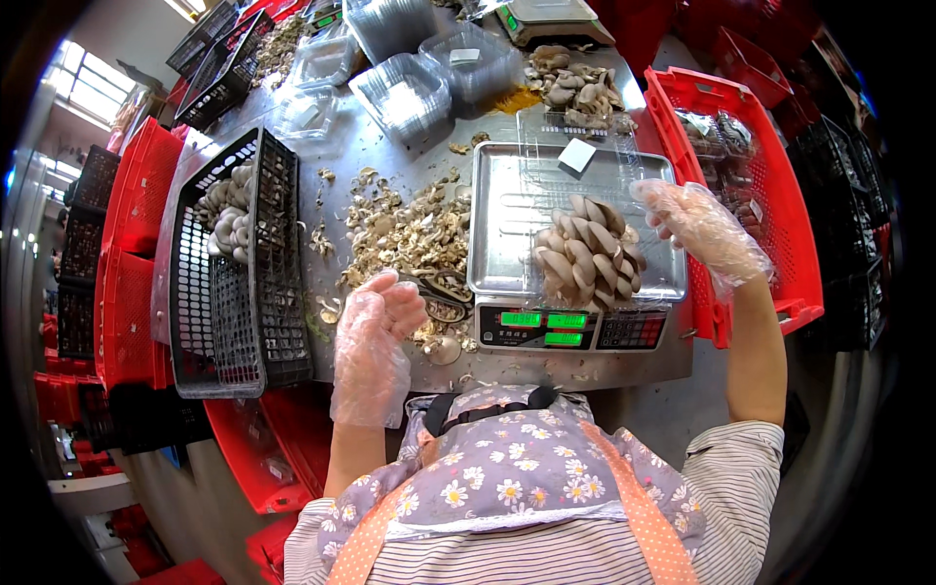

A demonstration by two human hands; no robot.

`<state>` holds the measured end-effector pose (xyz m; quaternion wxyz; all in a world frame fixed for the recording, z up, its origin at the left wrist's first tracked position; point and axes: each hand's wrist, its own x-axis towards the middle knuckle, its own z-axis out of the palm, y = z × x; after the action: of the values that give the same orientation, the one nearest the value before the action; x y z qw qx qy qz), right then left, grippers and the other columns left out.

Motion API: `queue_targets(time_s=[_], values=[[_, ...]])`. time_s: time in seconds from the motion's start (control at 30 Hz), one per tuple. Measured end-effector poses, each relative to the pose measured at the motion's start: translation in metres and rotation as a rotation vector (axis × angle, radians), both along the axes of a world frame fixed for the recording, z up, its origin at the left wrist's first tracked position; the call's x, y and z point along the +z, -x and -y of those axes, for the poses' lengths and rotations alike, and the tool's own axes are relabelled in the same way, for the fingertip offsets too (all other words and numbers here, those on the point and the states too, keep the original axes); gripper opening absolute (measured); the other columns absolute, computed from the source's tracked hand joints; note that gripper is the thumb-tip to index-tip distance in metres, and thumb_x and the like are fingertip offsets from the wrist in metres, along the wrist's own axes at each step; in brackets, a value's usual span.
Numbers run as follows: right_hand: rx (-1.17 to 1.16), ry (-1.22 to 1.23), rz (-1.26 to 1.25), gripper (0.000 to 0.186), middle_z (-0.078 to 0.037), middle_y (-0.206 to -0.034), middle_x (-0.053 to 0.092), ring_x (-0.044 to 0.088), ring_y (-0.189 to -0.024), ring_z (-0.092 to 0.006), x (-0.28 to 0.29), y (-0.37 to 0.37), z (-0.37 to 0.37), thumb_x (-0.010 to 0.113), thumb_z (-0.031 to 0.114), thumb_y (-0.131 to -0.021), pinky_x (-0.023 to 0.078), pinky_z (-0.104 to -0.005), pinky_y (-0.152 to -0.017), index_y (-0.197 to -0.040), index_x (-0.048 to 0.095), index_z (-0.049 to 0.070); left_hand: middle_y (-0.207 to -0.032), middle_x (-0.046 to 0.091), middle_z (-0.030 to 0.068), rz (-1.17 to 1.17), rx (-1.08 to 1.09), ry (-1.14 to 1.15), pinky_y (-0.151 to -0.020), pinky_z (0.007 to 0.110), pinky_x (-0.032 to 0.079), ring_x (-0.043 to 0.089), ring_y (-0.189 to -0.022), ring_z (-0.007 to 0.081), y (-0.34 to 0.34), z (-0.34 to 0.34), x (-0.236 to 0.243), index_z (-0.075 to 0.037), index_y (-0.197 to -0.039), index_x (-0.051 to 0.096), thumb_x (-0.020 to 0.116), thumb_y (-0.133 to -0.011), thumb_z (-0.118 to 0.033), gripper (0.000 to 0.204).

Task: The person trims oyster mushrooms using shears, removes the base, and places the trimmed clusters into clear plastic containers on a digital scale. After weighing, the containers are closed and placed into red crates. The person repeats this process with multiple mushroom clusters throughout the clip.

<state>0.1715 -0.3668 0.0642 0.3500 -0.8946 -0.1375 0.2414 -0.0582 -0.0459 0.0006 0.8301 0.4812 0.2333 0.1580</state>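
A cluster of grey-brown oyster mushrooms [588,255] rests on the metal pan [501,219] of a digital scale [487,327] with green lit displays. Over the pan's far edge lies a clear plastic tray [534,146] bearing a white square label [576,155]; whether it reaches under the cluster I cannot tell. My right hand [697,222], in a thin clear glove, hovers by the pan's right edge, fingers apart and holding nothing. Gloved likewise, my left hand [375,327] is open and empty, left of the scale, beside a heap of mushroom trimmings [405,229].
At left stands a black crate [278,253] with mushrooms inside. A red crate [770,185] at right holds packed trays. Stacked clear trays [402,95], loose mushrooms [577,86] and a second scale [553,19] occupy the far side. More red crates [136,302] flank the table's left.
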Motion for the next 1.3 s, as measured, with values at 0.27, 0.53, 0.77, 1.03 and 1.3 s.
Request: queue_targets(time_s=[0.27,0.53,0.77,1.03,1.3], values=[[-0.134,-0.321,-0.043,0.048,-0.007,-0.094,0.067,0.064,-0.088,-0.0156,-0.023,0.018,0.021,0.053,0.046,-0.102,0.052,-0.0314,-0.08,-0.119,0.068,0.004,-0.11,0.067,0.015,-0.048,-0.084,-0.063,-0.091,0.039,0.055,0.067,-0.1,0.0242,-0.006,0.0,-0.004,0.001,-0.125,0.057,0.059,-0.101,-0.026,0.037],[-0.207,-0.472,0.02,0.049,-0.005,-0.103,0.068,0.062,-0.095,-0.0129,-0.046,0.021,0.032,0.055,0.044,-0.103,0.05,-0.0301,-0.089,-0.123,0.065,0.001,-0.109,0.067,0.0124,-0.152,-0.169,-0.126,-0.091,0.037,0.054,0.067,-0.099,0.0221,-0.016,0.003,-0.01,-0.001,-0.126,0.058,0.061,-0.1,-0.029,0.039],[-0.134,-0.34,0.166,0.047,-0.001,-0.102,0.064,0.059,-0.102,-0.0105,-0.057,0.018,0.017,0.058,0.04,-0.103,0.045,-0.0279,-0.097,-0.125,0.064,-0.002,-0.11,0.067,0.0102,-0.236,-0.372,-0.074,-0.086,0.036,0.056,0.067,-0.097,0.0197,-0.026,0.022,-0.022,-0.003,-0.126,0.058,0.065,-0.098,-0.029,0.039],[0.024,0.097,0.201,0.056,-0.024,-0.117,0.064,0.06,-0.111,-0.038,-0.03,0.014,-0.017,0.048,0.051,-0.102,0.045,-0.0396,-0.1,-0.129,0.06,0.003,-0.116,0.057,0.0132,-0.339,-0.649,-0.113,-0.081,0.035,0.058,0.065,-0.098,0.0205,-0.047,0.061,-0.035,0.0,-0.139,0.042,0.06,-0.1,-0.018,0.046],[0.017,0.045,0.032,0.067,-0.024,-0.097,0.07,0.068,-0.095,-0.0329,-0.038,-0.003,-0.031,0.056,0.059,-0.095,0.051,-0.0406,-0.087,-0.114,0.064,-0.005,-0.109,0.063,0.0141,-0.3,-0.428,-0.039,-0.074,0.032,0.061,0.067,-0.089,0.0198,-0.059,0.052,-0.036,-0.001,-0.135,0.045,0.058,-0.101,-0.014,0.038]])
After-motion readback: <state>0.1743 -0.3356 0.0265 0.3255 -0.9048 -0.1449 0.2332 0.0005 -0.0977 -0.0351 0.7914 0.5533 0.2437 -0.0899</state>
